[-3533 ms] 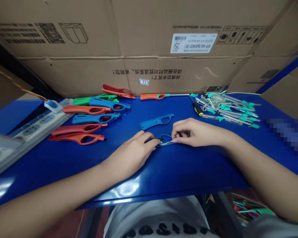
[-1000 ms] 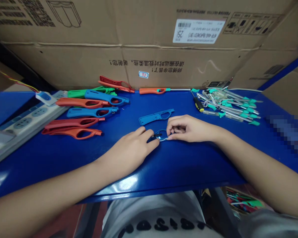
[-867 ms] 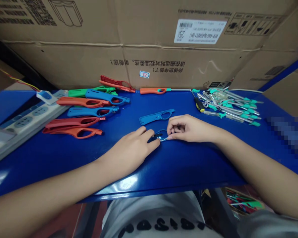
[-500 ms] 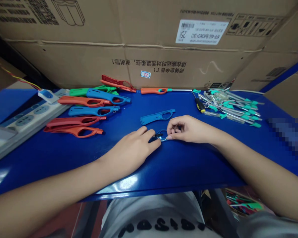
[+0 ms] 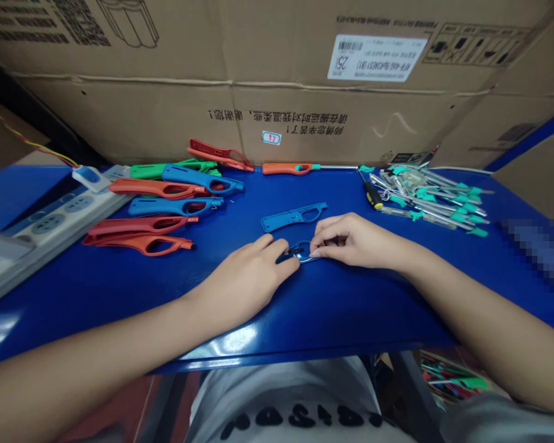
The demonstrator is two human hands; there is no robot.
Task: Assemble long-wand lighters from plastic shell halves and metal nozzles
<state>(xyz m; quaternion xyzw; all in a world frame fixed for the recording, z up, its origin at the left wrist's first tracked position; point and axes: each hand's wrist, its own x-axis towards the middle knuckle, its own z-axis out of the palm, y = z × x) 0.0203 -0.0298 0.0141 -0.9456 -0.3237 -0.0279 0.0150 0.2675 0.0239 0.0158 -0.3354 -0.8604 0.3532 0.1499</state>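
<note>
A blue lighter casing half (image 5: 306, 260) lies on the table between my hands, largely covered by them. My left hand (image 5: 247, 277) grips its handle end, thumb and fingers closed about it. A small black part (image 5: 296, 251) shows near the left fingertips. My right hand (image 5: 357, 242) is closed at the casing's trigger-loop end, its thumb and fingertips together there; whether a small piece is pinched too is hidden. Just beyond the hands a second blue casing half (image 5: 281, 219) rests flat, touched by neither hand.
Red, orange, green and blue lighter casings (image 5: 148, 224) lie at left beside a power strip (image 5: 50, 218). An orange lighter (image 5: 286, 168) with a metal tube lies at the back. Metal tubes with green triggers (image 5: 434, 197) and a screwdriver (image 5: 373, 195) lie right. A cardboard box (image 5: 166, 117) stands behind.
The right hand's fingers have shifted slightly at the loop end of the casing. My left hand keeps its grip, and the other parts lie as before.
</note>
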